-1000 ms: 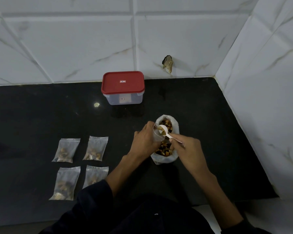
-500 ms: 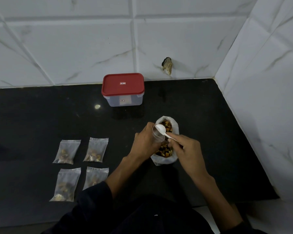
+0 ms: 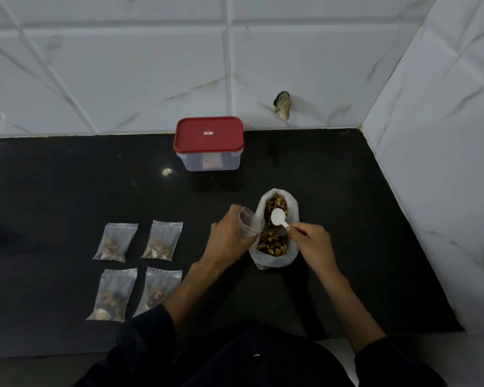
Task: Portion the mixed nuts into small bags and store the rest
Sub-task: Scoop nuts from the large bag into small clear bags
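Mixed nuts (image 3: 273,241) sat loose in a soft white plastic bag (image 3: 274,259) on the black counter (image 3: 333,191). Left hand (image 3: 229,237) pinched a flimsy clear small bag (image 3: 248,220) open; right hand (image 3: 309,243) gripped a light white plastic spoon (image 3: 278,220) by its handle.

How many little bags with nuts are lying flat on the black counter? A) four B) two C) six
A: four small bags lie in two rows on the counter, left of the left hand, which holds a fifth one open.
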`<control>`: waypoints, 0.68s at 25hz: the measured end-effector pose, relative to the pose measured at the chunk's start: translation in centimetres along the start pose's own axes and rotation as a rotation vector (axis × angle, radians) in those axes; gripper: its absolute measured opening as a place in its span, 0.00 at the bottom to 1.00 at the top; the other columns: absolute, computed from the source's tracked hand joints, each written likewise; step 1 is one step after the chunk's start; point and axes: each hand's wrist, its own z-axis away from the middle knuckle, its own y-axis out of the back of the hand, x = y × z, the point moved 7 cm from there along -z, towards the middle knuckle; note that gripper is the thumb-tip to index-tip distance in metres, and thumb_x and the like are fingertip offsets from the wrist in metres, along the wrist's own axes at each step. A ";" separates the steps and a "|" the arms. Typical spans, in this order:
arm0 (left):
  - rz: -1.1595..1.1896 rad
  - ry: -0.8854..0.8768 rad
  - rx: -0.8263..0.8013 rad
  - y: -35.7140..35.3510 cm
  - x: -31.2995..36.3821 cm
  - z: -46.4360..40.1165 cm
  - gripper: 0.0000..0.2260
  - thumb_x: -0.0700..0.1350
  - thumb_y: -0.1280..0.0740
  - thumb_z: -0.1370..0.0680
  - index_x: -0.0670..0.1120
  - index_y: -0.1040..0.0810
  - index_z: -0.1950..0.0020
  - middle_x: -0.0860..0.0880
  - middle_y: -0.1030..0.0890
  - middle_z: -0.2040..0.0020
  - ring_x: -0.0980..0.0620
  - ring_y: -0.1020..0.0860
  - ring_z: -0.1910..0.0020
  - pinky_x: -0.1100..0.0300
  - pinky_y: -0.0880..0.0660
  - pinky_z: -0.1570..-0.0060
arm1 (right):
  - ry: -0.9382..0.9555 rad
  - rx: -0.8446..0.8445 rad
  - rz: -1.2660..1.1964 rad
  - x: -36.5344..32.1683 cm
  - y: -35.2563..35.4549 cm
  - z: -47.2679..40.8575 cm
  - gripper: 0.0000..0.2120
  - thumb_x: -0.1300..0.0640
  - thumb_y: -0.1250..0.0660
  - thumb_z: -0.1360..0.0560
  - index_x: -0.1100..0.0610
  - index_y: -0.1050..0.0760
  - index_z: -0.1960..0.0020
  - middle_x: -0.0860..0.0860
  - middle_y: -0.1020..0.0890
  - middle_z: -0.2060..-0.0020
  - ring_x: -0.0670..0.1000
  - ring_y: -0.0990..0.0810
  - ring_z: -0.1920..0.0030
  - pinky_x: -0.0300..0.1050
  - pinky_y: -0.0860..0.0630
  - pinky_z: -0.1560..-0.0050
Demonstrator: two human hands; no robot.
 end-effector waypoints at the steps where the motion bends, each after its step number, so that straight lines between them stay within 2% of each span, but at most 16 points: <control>1: 0.002 -0.001 0.011 0.2 0.0 0.1 0.22 0.51 0.29 0.27 0.51 0.34 0.37 0.55 0.25 0.44 0.56 0.25 0.44 0.46 0.27 0.39 | 0.058 0.001 0.147 -0.5 -0.1 -0.3 0.08 0.57 0.35 0.22 0.55 0.18 0.46 0.52 0.19 0.54 0.48 0.23 0.52 0.39 0.28 0.54; 3: 0.017 -0.008 0.048 0.7 0.0 0.2 0.21 0.51 0.29 0.27 0.51 0.33 0.39 0.56 0.25 0.46 0.57 0.24 0.45 0.47 0.27 0.39 | 0.164 0.057 0.336 -1.9 0.2 -0.4 0.11 0.57 0.35 0.22 0.53 0.21 0.41 0.51 0.21 0.46 0.52 0.27 0.43 0.44 0.28 0.47; 6: 0.033 -0.043 0.091 1.4 0.5 0.4 0.20 0.53 0.29 0.27 0.52 0.33 0.40 0.58 0.25 0.48 0.58 0.23 0.47 0.47 0.26 0.41 | 0.265 0.091 0.124 -5.0 1.1 0.8 0.11 0.59 0.34 0.23 0.51 0.20 0.42 0.48 0.22 0.46 0.49 0.26 0.43 0.47 0.26 0.44; 9: 0.045 -0.105 0.115 2.1 1.5 0.5 0.20 0.61 0.33 0.29 0.52 0.31 0.43 0.57 0.23 0.49 0.59 0.23 0.50 0.46 0.24 0.46 | 0.370 -0.039 -0.003 -9.1 -0.2 2.8 0.09 0.58 0.33 0.23 0.55 0.19 0.44 0.47 0.21 0.47 0.41 0.24 0.46 0.42 0.27 0.41; 11: 0.030 -0.171 0.122 2.5 2.3 0.7 0.21 0.62 0.37 0.29 0.49 0.30 0.43 0.57 0.24 0.50 0.59 0.22 0.52 0.46 0.23 0.49 | 0.423 -0.105 0.156 -10.8 -1.9 3.5 0.12 0.54 0.32 0.24 0.56 0.20 0.43 0.49 0.24 0.44 0.42 0.27 0.44 0.42 0.30 0.38; 14: 0.044 -0.188 0.135 3.1 2.9 0.8 0.19 0.56 0.34 0.28 0.47 0.30 0.42 0.55 0.23 0.50 0.57 0.21 0.53 0.48 0.23 0.48 | 0.454 -0.088 0.383 -11.4 -2.8 3.4 0.11 0.51 0.32 0.24 0.54 0.20 0.44 0.51 0.27 0.41 0.47 0.29 0.41 0.46 0.31 0.36; 17: 0.085 -0.196 0.083 3.5 2.7 1.0 0.26 0.57 0.27 0.32 0.50 0.32 0.40 0.57 0.23 0.47 0.59 0.22 0.48 0.55 0.24 0.46 | 0.509 -0.012 0.411 -12.1 -1.9 3.1 0.05 0.56 0.33 0.24 0.55 0.19 0.52 0.51 0.21 0.51 0.48 0.24 0.48 0.51 0.29 0.38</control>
